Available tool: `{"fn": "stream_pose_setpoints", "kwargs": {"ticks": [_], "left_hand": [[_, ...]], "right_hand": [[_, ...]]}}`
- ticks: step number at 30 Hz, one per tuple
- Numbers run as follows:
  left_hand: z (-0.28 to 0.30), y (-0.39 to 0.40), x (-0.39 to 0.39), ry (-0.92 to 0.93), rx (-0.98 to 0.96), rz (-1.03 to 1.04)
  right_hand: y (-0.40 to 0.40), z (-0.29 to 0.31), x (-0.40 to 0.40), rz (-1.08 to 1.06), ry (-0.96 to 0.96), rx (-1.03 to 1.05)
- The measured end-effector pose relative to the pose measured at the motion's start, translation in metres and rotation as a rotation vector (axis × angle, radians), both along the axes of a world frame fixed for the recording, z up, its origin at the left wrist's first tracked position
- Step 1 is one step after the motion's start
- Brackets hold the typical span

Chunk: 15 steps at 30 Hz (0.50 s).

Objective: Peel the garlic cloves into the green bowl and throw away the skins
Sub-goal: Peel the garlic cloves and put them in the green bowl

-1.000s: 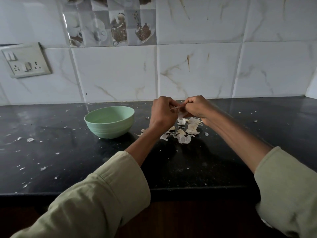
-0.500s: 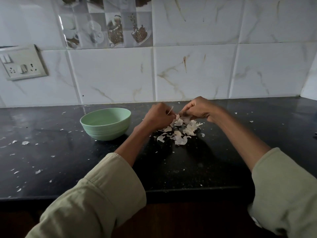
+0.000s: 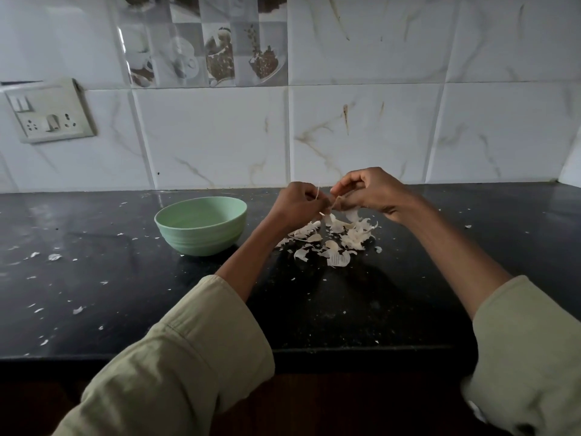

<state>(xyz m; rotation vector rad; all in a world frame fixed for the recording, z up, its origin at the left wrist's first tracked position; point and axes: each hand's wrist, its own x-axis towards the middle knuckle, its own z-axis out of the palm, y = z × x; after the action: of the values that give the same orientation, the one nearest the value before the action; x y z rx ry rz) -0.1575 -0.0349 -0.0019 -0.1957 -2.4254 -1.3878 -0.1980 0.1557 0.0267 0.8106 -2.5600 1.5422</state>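
Black worktop (image 3: 94, 278), garlic being peeled near its back edge.
Left hand (image 3: 295, 204) pinches a skin strip (image 3: 318, 193); right hand (image 3: 371, 191) grips the clove (image 3: 338, 201) above the skins (image 3: 336, 240), green bowl (image 3: 201, 226) just beside.

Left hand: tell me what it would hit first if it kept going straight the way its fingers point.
The left hand points toward the right hand, fingertips nearly meeting over the garlic skins. Going straight on, it would probably meet the right hand's fingers first, though depth between them is unclear.

White marble-veined wall tiles (image 3: 361, 133), coffee-print tile panel (image 3: 207, 42), switch socket plate (image 3: 47, 113), black stone countertop (image 3: 94, 278), dim light
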Motion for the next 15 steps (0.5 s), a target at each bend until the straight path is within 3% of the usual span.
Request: {"fn": "stream_pose_setpoints", "kwargs": {"ticks": [4,15], "left_hand": [[0.000,0.001,0.005,0.006,0.097,-0.079],[-0.001,0.005,0.002,0.132,0.218,0.046]], "right_hand": [[-0.002,0.000,0.001,0.001,0.058,0.003],[-0.022,-0.005,0.007,-0.117,0.144,-0.177]]}}
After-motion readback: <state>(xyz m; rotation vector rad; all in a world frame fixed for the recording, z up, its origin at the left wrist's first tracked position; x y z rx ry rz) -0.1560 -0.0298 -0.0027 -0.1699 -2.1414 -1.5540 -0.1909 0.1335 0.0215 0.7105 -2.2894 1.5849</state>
